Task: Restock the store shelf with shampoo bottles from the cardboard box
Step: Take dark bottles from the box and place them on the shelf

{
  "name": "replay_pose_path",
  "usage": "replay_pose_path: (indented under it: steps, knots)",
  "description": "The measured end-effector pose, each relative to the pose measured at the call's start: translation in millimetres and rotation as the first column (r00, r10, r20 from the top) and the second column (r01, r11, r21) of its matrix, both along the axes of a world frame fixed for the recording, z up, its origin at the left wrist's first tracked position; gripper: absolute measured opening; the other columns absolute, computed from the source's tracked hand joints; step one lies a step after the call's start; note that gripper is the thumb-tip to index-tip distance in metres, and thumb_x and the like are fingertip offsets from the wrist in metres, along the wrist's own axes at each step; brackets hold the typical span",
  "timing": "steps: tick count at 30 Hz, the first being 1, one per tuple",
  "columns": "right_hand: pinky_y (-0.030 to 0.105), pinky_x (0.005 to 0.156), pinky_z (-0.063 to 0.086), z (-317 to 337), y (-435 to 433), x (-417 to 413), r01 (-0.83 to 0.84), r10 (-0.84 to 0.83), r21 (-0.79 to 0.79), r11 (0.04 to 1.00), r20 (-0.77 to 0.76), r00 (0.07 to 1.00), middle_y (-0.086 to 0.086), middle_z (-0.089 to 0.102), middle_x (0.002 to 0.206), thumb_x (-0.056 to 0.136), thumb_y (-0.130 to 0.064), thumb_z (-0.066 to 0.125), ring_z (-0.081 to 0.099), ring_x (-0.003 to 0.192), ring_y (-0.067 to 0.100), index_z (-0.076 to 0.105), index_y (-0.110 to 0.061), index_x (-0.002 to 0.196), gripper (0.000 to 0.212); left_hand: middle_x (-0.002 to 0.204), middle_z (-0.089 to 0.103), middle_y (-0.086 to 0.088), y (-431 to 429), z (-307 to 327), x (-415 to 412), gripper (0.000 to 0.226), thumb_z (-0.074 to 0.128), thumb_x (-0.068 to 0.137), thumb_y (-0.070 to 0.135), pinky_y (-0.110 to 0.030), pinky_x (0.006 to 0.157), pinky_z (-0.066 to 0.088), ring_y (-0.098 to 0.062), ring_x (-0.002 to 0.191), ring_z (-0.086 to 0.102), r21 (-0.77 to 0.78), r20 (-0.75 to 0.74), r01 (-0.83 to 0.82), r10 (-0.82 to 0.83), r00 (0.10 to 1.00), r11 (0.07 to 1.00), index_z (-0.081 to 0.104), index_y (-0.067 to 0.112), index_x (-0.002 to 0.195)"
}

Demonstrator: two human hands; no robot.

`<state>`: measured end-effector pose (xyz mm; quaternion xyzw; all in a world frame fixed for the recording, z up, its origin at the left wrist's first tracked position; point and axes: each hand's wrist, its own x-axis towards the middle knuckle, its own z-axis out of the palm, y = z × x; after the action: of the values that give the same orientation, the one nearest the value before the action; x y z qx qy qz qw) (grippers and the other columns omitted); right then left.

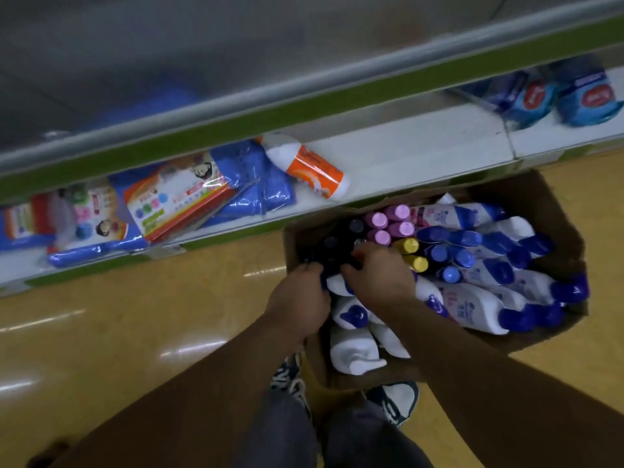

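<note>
Feet: a pair of sneakers (395, 400) stands on the floor, right against the near wall of the cardboard box (540, 204).
Left hand (300, 295): inside the box at its near-left corner, fingers curled round the near side of the dark bottles (337, 241).
Right hand (380, 276): just beside the left, fingers curled down onto the same cluster from the right; blur hides how many bottles each hand holds.
Task's thing: the shampoo sits in the box. The dark bottles stand upright at the left, 4 pink-capped bottles (388, 224) behind them, 2 yellow-capped bottles (410, 246) beside those.
Loose stock: white bottles with blue caps (479, 298) lie heaped across the right half, and more white bottles (354, 352) lie below the hands.
Step in hand: probably lifting dark bottles out for the shelf.
Doing it well: grip the bodies, not the caps. Lift straight up so the pink and yellow neighbours stay standing. Take only what both hands can close on firmly, since the plastic looks slick.
Risk: the lying white bottles press at the cluster's base and may roll into the gap once it opens.
Floor (135, 315): glossy tan, streaked with light reflections.
Bottom shelf (422, 153): white deck with a green front strip, just beyond the box, bare in the middle stretch.
On it: an orange-and-white bottle (314, 170) lies tipped over, with flat packets (175, 201) slumped to its left and blue packs (580, 99) far right.
Above: a grey upper shelf edge (304, 79), too blurred to read.
</note>
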<state>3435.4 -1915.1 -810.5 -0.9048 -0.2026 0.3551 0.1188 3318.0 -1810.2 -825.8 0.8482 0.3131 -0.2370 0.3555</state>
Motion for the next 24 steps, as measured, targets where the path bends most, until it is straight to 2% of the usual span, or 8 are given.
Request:
replay_pose_path:
  steps: [3,7,11,15,21,24]
  knots:
    - [0.040,0.091,0.046,-25.3,28.1,-1.0,-0.152,0.154,-0.098,0.983,0.009,0.988,0.007,0.060,0.120,0.086,-0.041,0.060,0.047,0.120,0.031,0.066,-0.023,0.118,0.037,0.112,0.062,-0.012,-1.4,-27.6,7.6,0.023,0.056,0.088,0.014,-0.030,0.073,0.042,-0.029,0.101,0.060,-0.039,-0.008,-0.069,0.069,0.998,0.997,0.059,0.010,0.110]
    - [0.045,0.099,0.037,-52.9,41.7,-5.5,-0.243,0.257,-0.176,0.954,0.060,0.965,0.005,0.057,0.124,0.090,-0.043,0.055,0.041,0.123,0.030,0.067,-0.023,0.116,0.036,0.121,0.060,-0.012,-1.4,-59.1,13.2,0.038,0.064,0.085,0.017,-0.038,0.084,0.051,-0.031,0.107,0.060,-0.061,-0.047,-0.148,0.145,0.988,0.987,0.055,0.011,0.121]
    - [0.045,0.097,0.034,-63.8,43.8,-5.3,-0.262,0.282,-0.192,0.946,0.084,0.956,0.002,0.060,0.117,0.090,-0.042,0.049,0.043,0.119,0.027,0.069,-0.025,0.110,0.033,0.124,0.061,-0.009,-5.5,-72.6,15.8,0.052,0.066,0.085,0.022,-0.044,0.092,0.052,-0.029,0.111,0.060,-0.109,-0.013,-0.185,0.185,0.983,0.977,0.048,0.019,0.134]
    - [0.047,0.097,0.033,-62.0,39.8,1.6,-0.323,0.344,-0.220,0.920,0.064,0.937,-0.001,0.065,0.105,0.083,-0.044,0.051,0.047,0.115,0.026,0.070,-0.028,0.103,0.031,0.116,0.067,-0.008,-9.4,-80.1,16.2,0.040,0.058,0.089,0.025,-0.043,0.088,0.053,-0.031,0.108,0.062,-0.102,0.055,-0.209,0.215,0.975,0.973,0.053,0.024,0.128]
    - [0.048,0.098,0.037,-60.4,38.7,10.4,-0.421,0.440,-0.266,0.868,0.016,0.898,0.002,0.066,0.114,0.085,-0.035,0.054,0.052,0.114,0.029,0.064,-0.029,0.116,0.033,0.117,0.068,-0.008,-12.2,-88.1,19.2,0.035,0.054,0.093,0.029,-0.044,0.087,0.054,-0.033,0.108,0.064,-0.075,0.053,-0.233,0.237,0.970,0.970,0.053,0.026,0.128]
    - [0.040,0.087,0.043,-61.7,41.4,12.4,-0.432,0.451,-0.245,0.868,0.023,0.892,0.004,0.064,0.118,0.089,-0.035,0.054,0.056,0.113,0.030,0.062,-0.029,0.122,0.034,0.121,0.067,-0.009,-11.6,-87.0,23.6,0.036,0.052,0.095,0.029,-0.044,0.091,0.052,-0.034,0.111,0.062,-0.094,0.028,-0.297,0.301,0.953,0.950,0.052,0.028,0.130]
